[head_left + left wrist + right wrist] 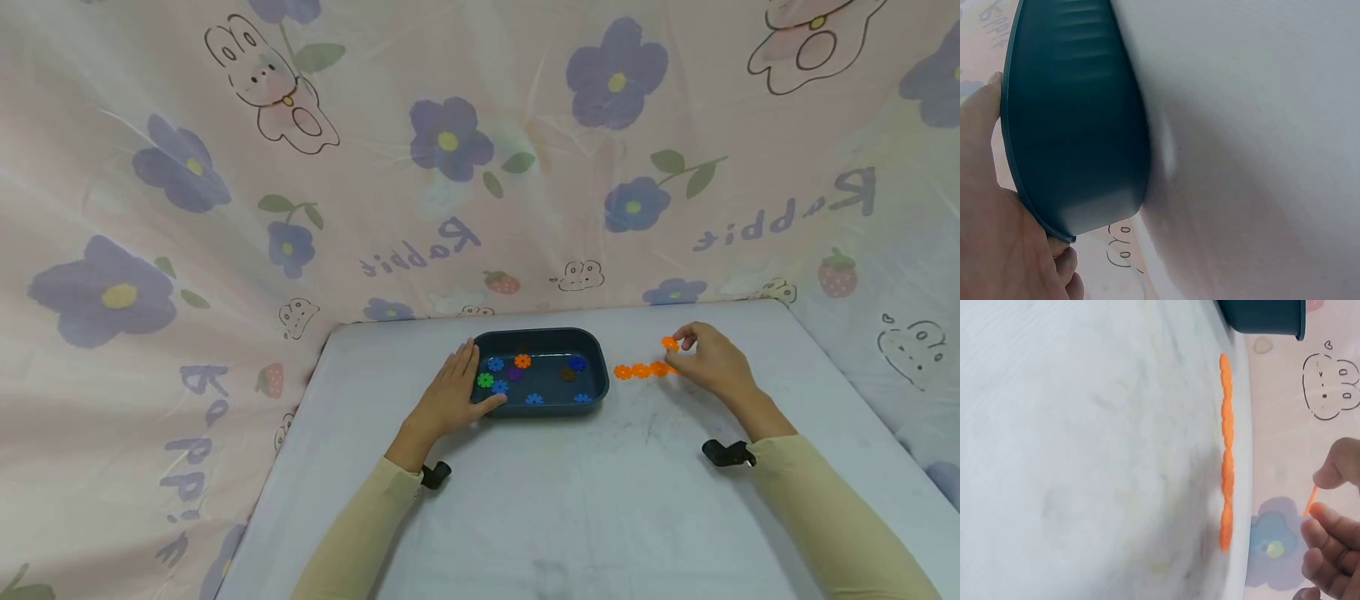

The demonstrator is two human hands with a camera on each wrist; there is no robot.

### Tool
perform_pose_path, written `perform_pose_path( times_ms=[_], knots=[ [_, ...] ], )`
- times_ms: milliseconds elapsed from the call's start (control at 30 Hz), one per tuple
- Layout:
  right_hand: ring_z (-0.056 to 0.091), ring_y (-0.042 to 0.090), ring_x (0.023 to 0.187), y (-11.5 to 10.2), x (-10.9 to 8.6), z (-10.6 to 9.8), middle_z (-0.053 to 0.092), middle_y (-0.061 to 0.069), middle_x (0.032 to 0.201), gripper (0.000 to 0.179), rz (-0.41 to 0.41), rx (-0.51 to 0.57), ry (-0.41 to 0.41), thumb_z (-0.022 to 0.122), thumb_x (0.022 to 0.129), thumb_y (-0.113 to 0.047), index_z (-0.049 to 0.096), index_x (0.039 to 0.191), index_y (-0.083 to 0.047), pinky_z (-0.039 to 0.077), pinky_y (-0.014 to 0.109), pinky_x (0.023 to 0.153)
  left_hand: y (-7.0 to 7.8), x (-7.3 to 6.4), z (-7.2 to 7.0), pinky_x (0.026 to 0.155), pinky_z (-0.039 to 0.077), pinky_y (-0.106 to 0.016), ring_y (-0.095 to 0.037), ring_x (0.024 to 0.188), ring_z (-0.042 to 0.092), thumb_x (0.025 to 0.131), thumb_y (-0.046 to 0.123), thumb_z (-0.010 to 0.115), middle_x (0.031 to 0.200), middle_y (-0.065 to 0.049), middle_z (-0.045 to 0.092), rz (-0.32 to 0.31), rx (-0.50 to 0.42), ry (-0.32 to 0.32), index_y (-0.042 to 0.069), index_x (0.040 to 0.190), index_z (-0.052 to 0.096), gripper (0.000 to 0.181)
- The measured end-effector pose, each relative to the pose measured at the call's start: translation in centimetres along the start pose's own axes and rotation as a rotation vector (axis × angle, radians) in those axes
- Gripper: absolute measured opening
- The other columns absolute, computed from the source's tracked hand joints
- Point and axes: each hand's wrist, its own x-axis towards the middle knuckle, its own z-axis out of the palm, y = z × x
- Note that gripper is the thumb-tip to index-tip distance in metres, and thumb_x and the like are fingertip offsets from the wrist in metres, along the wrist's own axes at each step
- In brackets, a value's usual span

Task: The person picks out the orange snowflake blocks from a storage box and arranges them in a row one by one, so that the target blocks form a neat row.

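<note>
My left hand [447, 392] rests against the left end of a dark teal tray [540, 411], its fingers stretched along the side and its thumb over the near rim. In the left wrist view the hand lies along the rim of the tray [1079, 125]. Pinched between thumb and finger of my right hand [712, 361] is an orange snowflake disc [670, 342]. The held disc [1311, 500] appears edge-on in the right wrist view. Below it, several orange discs [641, 371] lie on the table in a row, touching end to end; the right hand partly covers the row's right end.
Inside the tray lie loose snowflake discs: several blue [534, 399], a green one [486, 380], an orange one [522, 361], a purple one [515, 374] and a brown one [567, 374]. A white cloth covers the table [585, 517]. A printed curtain [525, 208] stands behind.
</note>
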Motion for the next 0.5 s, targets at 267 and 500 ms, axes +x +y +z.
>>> perform_pose_path(
  times_ms=[267, 500],
  knots=[
    [0.056, 0.028, 0.085, 1.6, -0.5, -0.3, 0.063, 0.017, 0.108, 0.047, 0.036, -0.016, -0.035, 0.074, 0.097, -0.035, 0.063, 0.123, 0.002, 0.043, 0.034, 0.065, -0.1, 0.1, 0.1, 0.136, 0.010, -0.050, -0.032, 0.167, 0.005, 0.100, 0.080, 0.047, 0.181, -0.013, 0.000, 0.001, 0.005, 0.010, 0.002, 0.172, 0.006, 0.114],
    [0.061, 0.036, 0.091, 3.0, -0.9, -0.5, 0.065, 0.025, 0.111, 0.049, 0.063, -0.038, -0.072, 0.074, 0.098, -0.036, 0.062, 0.121, 0.005, 0.050, 0.043, 0.072, -0.2, 0.1, 0.2, 0.136, 0.009, -0.049, -0.030, 0.167, 0.004, 0.100, 0.081, 0.047, 0.181, -0.013, 0.000, -0.001, -0.007, 0.005, 0.002, 0.172, 0.006, 0.114]
  ],
)
